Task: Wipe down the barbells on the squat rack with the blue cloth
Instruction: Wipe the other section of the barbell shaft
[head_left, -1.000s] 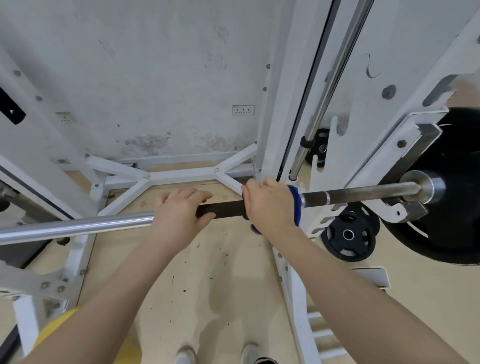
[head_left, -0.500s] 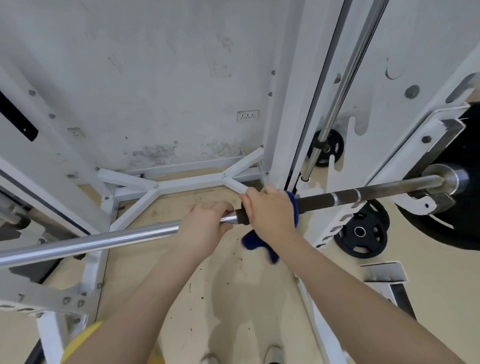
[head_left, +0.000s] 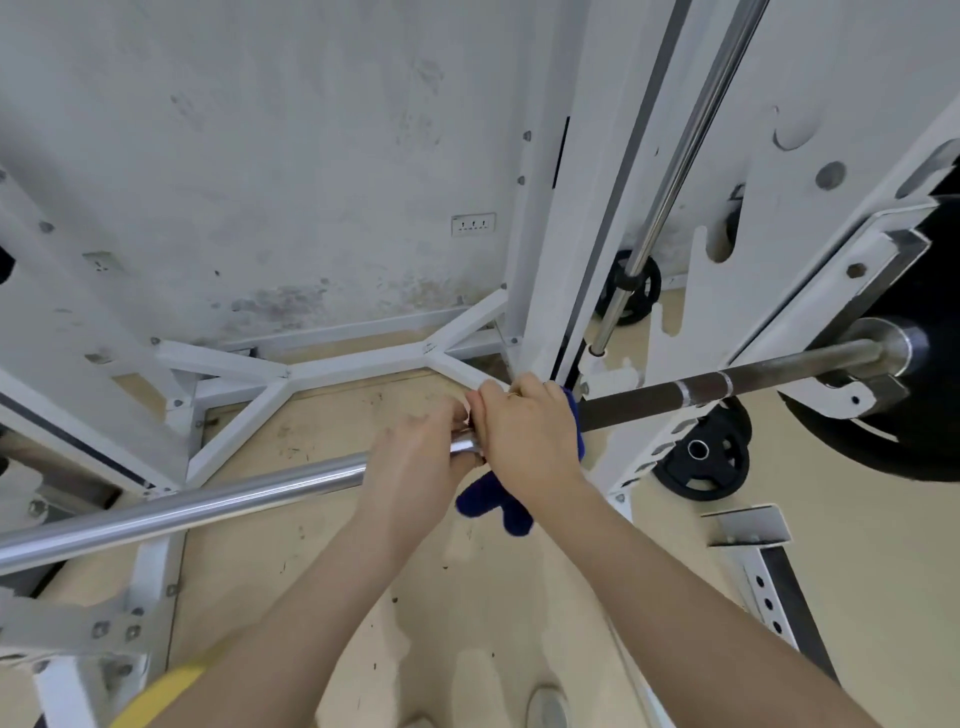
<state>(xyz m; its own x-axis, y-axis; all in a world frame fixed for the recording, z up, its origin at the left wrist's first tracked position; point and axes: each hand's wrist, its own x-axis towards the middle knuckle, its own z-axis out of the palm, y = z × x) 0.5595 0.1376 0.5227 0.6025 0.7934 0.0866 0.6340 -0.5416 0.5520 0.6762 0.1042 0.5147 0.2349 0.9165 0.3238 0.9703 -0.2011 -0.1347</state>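
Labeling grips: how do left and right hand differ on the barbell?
The right hand wraps the blue cloth around the barbell; the left hand grips bare.
The left hand sits on the shiny chrome stretch; the right hand sits at the start of the dark section.
Cloth hangs below the right hand, nothing below the left.
Shared: both closed over the bar, side by side, touching.

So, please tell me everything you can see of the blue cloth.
The blue cloth is dark blue and looks like soft, fuzzy fabric. It is bunched around the barbell under the grip of the right hand, which hides most of it. One edge shows beyond the knuckles; two loose ends hang below the bar. The left hand holds the bar right beside it.
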